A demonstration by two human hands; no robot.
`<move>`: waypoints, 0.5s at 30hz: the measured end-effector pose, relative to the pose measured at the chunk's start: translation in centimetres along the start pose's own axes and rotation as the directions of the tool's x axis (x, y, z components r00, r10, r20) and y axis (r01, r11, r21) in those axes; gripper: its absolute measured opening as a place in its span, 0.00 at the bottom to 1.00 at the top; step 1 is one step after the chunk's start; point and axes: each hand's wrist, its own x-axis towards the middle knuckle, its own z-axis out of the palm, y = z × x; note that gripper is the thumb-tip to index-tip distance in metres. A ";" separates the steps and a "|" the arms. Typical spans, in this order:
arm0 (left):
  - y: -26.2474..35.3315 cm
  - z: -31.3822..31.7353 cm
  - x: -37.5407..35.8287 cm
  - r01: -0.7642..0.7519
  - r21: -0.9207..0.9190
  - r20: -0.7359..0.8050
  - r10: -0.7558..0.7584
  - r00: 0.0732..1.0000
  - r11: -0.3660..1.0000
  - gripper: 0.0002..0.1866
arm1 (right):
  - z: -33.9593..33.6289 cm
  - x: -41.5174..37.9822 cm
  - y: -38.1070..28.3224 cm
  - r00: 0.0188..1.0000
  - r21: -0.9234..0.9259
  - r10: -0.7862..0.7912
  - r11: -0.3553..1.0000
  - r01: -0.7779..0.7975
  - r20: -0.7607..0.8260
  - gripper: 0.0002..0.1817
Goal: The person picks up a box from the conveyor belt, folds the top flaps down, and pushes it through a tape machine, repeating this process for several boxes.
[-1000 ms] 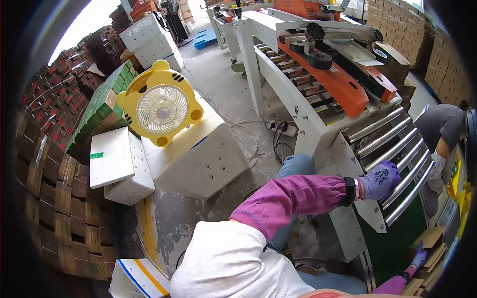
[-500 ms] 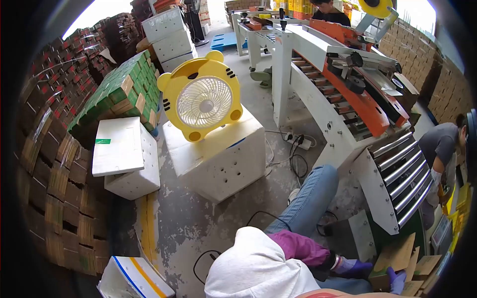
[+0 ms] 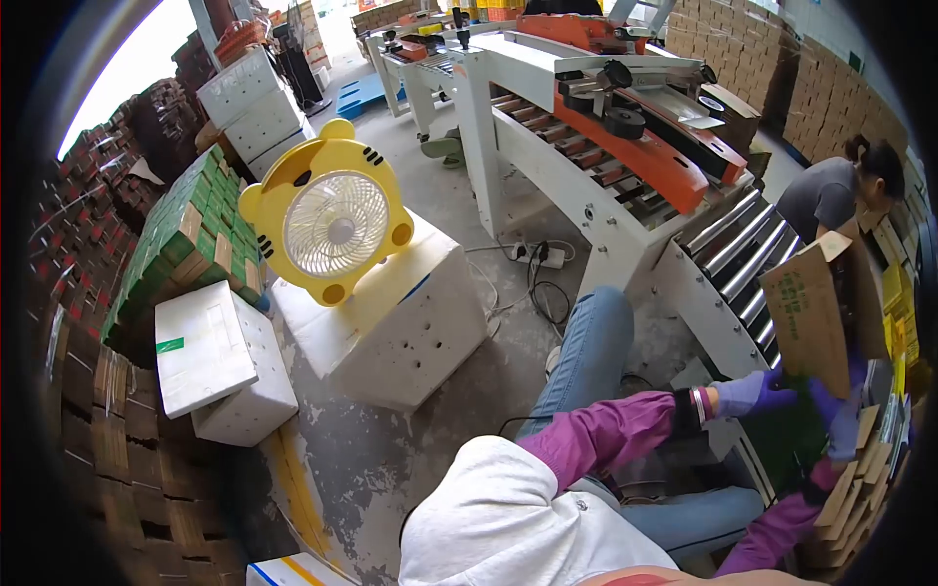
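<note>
Head camera looks down on two purple-gloved hands at the lower right. Left hand (image 3: 760,393) reaches out on a magenta sleeve and presses against the lower edge of a brown cardboard box blank (image 3: 813,314), fingers curled at the board; how firmly they clasp it cannot be told, since the board's lower corner covers the fingertips. Right hand (image 3: 842,430) comes up from below on the far side of the same blank, and most of it is hidden behind the cardboard and a dark green patch, so its hold cannot be told either. The blank stands nearly upright, tilted a little, just in front of the roller conveyor (image 3: 745,256), whose steel rollers are partly masked by it.

Below the right hand a stack of flat cartons (image 3: 850,508) runs out of the picture edge. One other person (image 3: 831,195) bends over beyond the blank, cut off by the dark rim of the lens. One orange-guarded taping machine (image 3: 635,137) sits up the line. Left of the person's jeans leg stand two white foam boxes (image 3: 391,322), and one yellow tiger-shaped fan (image 3: 327,225) rests on the larger. Bundled green cartons (image 3: 186,244) are piled behind them, too many and too blurred to count.
</note>
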 end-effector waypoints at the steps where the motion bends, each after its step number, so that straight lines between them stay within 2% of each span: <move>1: -0.8 -1.8 0.5 0.150 0.231 -0.133 -0.121 0.984 0.962 0.26 | 1.5 2.5 1.5 0.998 -0.030 0.006 1.000 -0.004 0.057 0.30; 2: 0.4 -3.2 0.0 0.149 0.239 -0.173 -0.109 0.979 0.959 0.26 | 3.1 5.1 1.5 0.969 -0.008 -0.246 0.969 0.246 0.007 0.29; 3: 1.7 -4.7 -0.3 -0.023 0.254 -0.317 0.105 0.943 0.967 0.22 | 3.9 7.0 1.4 0.923 0.015 -0.383 0.923 0.384 -0.020 0.29; 4: 3.6 -6.2 -0.6 -0.191 0.300 -0.438 0.313 0.843 0.935 0.18 | 4.7 8.8 0.7 0.858 0.031 -0.512 0.857 0.514 -0.046 0.28; 6: 10.1 -8.9 -1.1 -0.365 0.551 -0.522 0.651 0.550 0.750 0.16 | 2.1 9.1 -1.7 0.904 -0.193 -0.345 0.898 0.396 0.251 0.31; 7: 11.8 -10.0 0.1 -0.337 0.759 -0.438 0.819 0.369 0.558 0.17 | 1.9 8.8 -2.4 0.912 -0.263 -0.276 0.896 0.359 0.304 0.31; 8: 12.9 -10.9 1.7 -0.263 0.905 -0.290 0.937 0.195 0.334 0.17 | 1.7 8.6 -3.1 0.912 -0.335 -0.204 0.883 0.328 0.355 0.32; 9: 13.3 -11.6 2.9 -0.293 0.817 -0.303 0.802 0.514 0.496 0.18 | 2.4 8.4 -4.3 0.860 0.109 -0.412 0.911 0.399 0.302 0.33; 10: 13.3 -12.0 4.2 -0.264 0.714 -0.239 0.579 0.779 0.649 0.20 | 3.0 8.5 -4.2 0.876 0.302 -0.451 0.870 0.390 0.169 0.34; 11: 13.9 -11.7 5.0 -0.112 0.770 -0.262 0.472 0.842 0.627 0.24 | 3.6 8.7 -4.1 0.876 0.475 -0.482 0.779 0.410 0.034 0.36; 12: 13.0 -12.2 7.4 -0.052 0.818 -0.281 0.477 0.833 0.573 0.25 | 4.7 9.3 -3.0 0.918 0.433 -0.386 0.815 0.386 -0.093 0.38; 13: 13.0 -12.5 9.0 0.048 0.824 -0.329 0.407 0.852 0.565 0.25 | 5.3 10.2 -1.6 0.913 0.296 -0.356 0.867 0.402 -0.199 0.39; 14: 12.8 -12.4 10.3 0.141 0.871 -0.352 0.397 0.848 0.471 0.24 | 5.1 11.0 -0.2 0.892 0.148 -0.327 0.911 0.386 -0.312 0.40; 15: 12.5 -12.2 11.2 0.149 0.899 -0.338 0.435 0.834 0.413 0.23 | 4.4 11.3 -0.6 0.816 -0.072 -0.436 0.893 0.444 -0.379 0.42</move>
